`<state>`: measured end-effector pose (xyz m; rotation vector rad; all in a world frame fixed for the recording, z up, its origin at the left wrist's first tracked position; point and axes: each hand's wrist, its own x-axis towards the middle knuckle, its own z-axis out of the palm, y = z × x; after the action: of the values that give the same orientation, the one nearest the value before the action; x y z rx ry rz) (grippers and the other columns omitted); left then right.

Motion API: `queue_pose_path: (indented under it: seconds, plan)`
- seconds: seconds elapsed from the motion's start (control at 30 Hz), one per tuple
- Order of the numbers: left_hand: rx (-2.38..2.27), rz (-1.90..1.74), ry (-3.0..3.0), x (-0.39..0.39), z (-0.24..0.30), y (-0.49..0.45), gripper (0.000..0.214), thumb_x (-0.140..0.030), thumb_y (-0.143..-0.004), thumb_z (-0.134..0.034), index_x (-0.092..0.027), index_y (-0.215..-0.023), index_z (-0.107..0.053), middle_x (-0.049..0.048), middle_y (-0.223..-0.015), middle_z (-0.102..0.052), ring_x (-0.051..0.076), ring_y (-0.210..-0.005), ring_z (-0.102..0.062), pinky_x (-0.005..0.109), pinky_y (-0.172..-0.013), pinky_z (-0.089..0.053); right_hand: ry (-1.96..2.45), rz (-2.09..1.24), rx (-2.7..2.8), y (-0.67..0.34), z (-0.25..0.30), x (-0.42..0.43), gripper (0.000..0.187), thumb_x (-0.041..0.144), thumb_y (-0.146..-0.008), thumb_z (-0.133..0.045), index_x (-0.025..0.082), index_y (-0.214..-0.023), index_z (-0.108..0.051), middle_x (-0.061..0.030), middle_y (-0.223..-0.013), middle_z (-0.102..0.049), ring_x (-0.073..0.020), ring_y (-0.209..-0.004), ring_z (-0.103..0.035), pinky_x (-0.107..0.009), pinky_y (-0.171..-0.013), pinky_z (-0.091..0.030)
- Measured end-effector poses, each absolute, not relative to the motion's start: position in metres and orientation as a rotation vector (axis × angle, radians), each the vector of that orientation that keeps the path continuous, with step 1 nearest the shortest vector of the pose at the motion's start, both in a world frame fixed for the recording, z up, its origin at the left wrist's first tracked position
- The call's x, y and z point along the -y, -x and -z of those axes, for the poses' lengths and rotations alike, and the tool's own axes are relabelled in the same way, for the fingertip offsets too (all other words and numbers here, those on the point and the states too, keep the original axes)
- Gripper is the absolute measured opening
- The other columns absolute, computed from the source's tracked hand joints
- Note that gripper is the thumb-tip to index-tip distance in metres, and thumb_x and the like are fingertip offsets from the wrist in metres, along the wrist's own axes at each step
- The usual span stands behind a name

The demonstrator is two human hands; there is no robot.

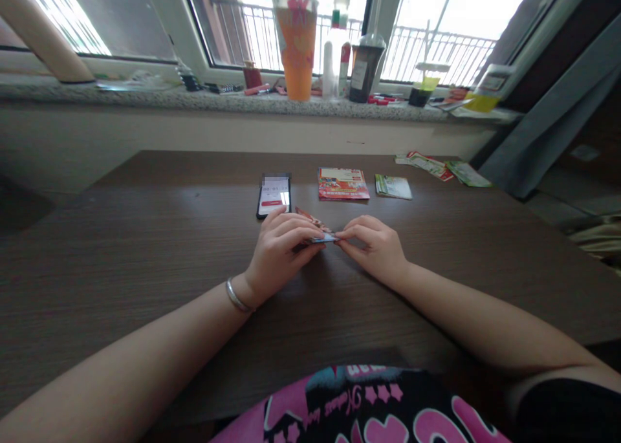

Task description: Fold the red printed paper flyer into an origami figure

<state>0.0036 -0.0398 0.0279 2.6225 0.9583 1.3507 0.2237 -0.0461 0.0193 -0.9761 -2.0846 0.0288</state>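
Note:
A printed paper leaflet [314,222] with orange-red and light blue areas is held low over the dark wooden table [145,249]. My left hand [284,246] grips its left part between thumb and fingers, hiding much of it. At its right edge, my right hand [373,244] pinches it with thumb and fingertips. Just beyond my left hand lies a phone [274,196] with a timer on its screen. Further back are a stack of red printed leaflets [343,184] and, to its right, a smaller green-and-white stack [393,186].
Torn-looking coloured paper strips [429,165] and a green paper piece [467,174] lie at the back right. On the stone windowsill [233,104] stand a large orange drink cup [297,52], a dark drink cup [365,71], bottles and small items. A grey curtain [548,113] hangs right.

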Motion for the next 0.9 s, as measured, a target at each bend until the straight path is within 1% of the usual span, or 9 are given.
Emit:
queue_pose_path:
  seconds: [0.27,0.43,0.53,0.73,0.9]
  plan:
    - [-0.927,-1.47,-2.556,0.0381,-0.0261,-0.0033,0.004,-0.025,-0.085,-0.066,-0.025,-0.085,-0.069,-0.0012,-0.089,-0.074,0.016,-0.089,-0.066,0.042,-0.1,-0.039,0.85,-0.051,2.052,-0.225,-0.02,0.0455,0.005,0.026,-0.084,-0.065,0.026,-0.089,-0.068,-0.0033,-0.087,-0.068,-0.0175,-0.083,-0.06,-0.033,-0.078,-0.05]
    - [-0.927,-1.422,-2.522,0.0376,-0.024,-0.003,0.006,-0.026,-0.086,-0.064,-0.025,-0.086,-0.069,-0.0011,-0.086,-0.073,0.014,-0.082,-0.066,0.04,-0.096,-0.042,0.789,-0.072,2.025,-0.2245,-0.0214,0.0452,0.006,0.025,-0.084,-0.065,0.026,-0.089,-0.067,-0.003,-0.087,-0.068,-0.0176,-0.084,-0.061,-0.035,-0.079,-0.048]
    - [-0.926,-1.419,-2.504,0.0369,-0.0229,-0.0031,0.007,-0.026,-0.086,-0.064,-0.024,-0.083,-0.069,-0.0006,-0.084,-0.073,0.014,-0.079,-0.065,0.04,-0.096,-0.042,0.748,-0.094,2.033,-0.2249,-0.0229,0.0451,0.006,0.026,-0.084,-0.065,0.028,-0.089,-0.068,-0.0018,-0.087,-0.069,-0.0174,-0.085,-0.062,-0.036,-0.081,-0.047]
    - [-0.857,-1.431,-2.497,0.0348,-0.0209,-0.0046,0.004,-0.026,-0.085,-0.066,-0.023,-0.083,-0.068,0.0003,-0.082,-0.072,0.015,-0.079,-0.063,0.035,-0.082,-0.047,0.754,-0.079,2.028,-0.2239,-0.0251,0.0451,0.003,0.024,-0.084,-0.064,0.027,-0.085,-0.067,-0.0019,-0.087,-0.069,-0.0177,-0.085,-0.062,-0.037,-0.081,-0.047]
    - [-0.85,-1.39,-2.527,0.0355,-0.0218,-0.005,0.006,-0.027,-0.085,-0.066,-0.021,-0.086,-0.068,0.0027,-0.085,-0.071,0.016,-0.082,-0.063,0.035,-0.081,-0.047,0.761,-0.056,2.007,-0.223,-0.0256,0.0456,0.005,0.02,-0.083,-0.064,0.025,-0.082,-0.065,-0.0026,-0.086,-0.069,-0.018,-0.085,-0.062,-0.036,-0.081,-0.048]
